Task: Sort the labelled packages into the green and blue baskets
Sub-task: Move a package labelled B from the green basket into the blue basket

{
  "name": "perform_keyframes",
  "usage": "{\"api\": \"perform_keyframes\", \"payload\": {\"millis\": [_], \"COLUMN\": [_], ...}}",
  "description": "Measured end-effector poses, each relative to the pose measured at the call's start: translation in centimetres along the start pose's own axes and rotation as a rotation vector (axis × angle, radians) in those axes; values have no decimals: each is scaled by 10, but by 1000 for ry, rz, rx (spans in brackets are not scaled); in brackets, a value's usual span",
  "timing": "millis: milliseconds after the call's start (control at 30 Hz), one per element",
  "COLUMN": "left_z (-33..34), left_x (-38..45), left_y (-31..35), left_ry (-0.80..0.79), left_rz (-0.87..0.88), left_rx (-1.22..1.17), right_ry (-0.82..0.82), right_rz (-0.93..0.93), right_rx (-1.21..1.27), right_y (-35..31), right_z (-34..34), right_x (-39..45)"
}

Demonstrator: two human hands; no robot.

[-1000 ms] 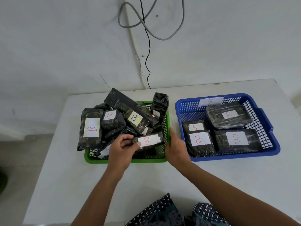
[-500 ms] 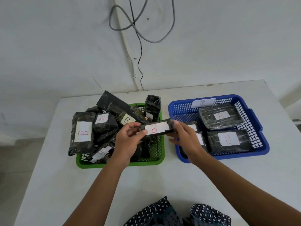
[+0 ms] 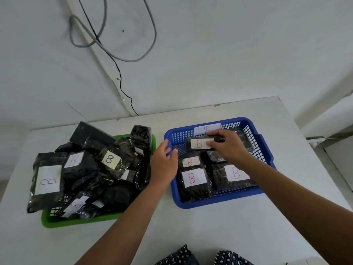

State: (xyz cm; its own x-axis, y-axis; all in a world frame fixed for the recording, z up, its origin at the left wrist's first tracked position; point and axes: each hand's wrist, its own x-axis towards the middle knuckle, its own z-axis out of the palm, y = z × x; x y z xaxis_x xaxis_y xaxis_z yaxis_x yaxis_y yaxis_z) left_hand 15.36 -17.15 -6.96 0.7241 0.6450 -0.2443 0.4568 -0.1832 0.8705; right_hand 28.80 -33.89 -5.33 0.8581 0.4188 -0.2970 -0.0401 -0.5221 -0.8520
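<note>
A green basket [image 3: 57, 220] at the left holds a heap of several black packages [image 3: 80, 169] with white labels marked B. To its right, a blue basket [image 3: 265, 144] carries a B label on its back wall and several black B packages [image 3: 193, 178] inside. My right hand [image 3: 227, 145] grips a small black package with a red B label [image 3: 198, 144] above the back of the blue basket. My left hand [image 3: 165, 161] hovers with fingers apart between the two baskets, at the blue basket's left rim, holding nothing.
Both baskets stand on a white table [image 3: 191, 226] pushed against a white wall. Grey and black cables [image 3: 114, 54] hang on the wall behind. The table's right edge is close to the blue basket. Patterned fabric [image 3: 183, 255] shows at the near edge.
The small B package went from the green basket, through both hands, to my right hand alone over the blue basket. My left hand let go and stayed between the baskets.
</note>
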Motion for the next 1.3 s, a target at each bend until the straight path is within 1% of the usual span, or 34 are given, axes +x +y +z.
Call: {"api": "perform_keyframes", "payload": {"millis": [67, 100, 200, 233, 367, 533, 600, 667, 867, 1000, 1100, 1233, 1300], "left_z": [8, 11, 17, 18, 17, 14, 14, 14, 14, 15, 14, 17, 17], "left_x": [-1, 0, 5, 7, 10, 14, 14, 14, 14, 14, 15, 18, 19], "left_y": [1, 1, -6, -11, -19, -22, -23, -25, -23, -23, -24, -24, -23], "left_ry": [93, 116, 134, 137, 127, 95, 91, 102, 99, 91, 97, 108, 110], "left_rz": [89, 107, -30, -47, -16, -33, -29, -32, -45, -41, -24, -31, -38], "left_rx": [116, 147, 176, 174, 179, 167, 165, 167, 163, 173, 213, 217, 197], "right_ry": [-7, -32, -145, -181, -302, -379, -417, -417, -431, -422, -341, -259, -256], "right_rz": [-27, -42, -98, -119, -202, -246, -298, -328, -283, -386, -507, -584, -603], "right_rx": [-115, -152, -225, -251, -406, -565, -705, -804, -750, -882, -964, -1051, -1102], "right_y": [0, -1, -5, -6, -10, -8, -8, -7, 8, 13, 24, 35, 40], "right_z": [0, 3, 15, 19, 38, 43, 43, 46, 46, 55, 61, 67, 69], "right_x": [20, 29, 51, 57, 78, 99, 103, 104, 100, 92, 83, 79, 77]}}
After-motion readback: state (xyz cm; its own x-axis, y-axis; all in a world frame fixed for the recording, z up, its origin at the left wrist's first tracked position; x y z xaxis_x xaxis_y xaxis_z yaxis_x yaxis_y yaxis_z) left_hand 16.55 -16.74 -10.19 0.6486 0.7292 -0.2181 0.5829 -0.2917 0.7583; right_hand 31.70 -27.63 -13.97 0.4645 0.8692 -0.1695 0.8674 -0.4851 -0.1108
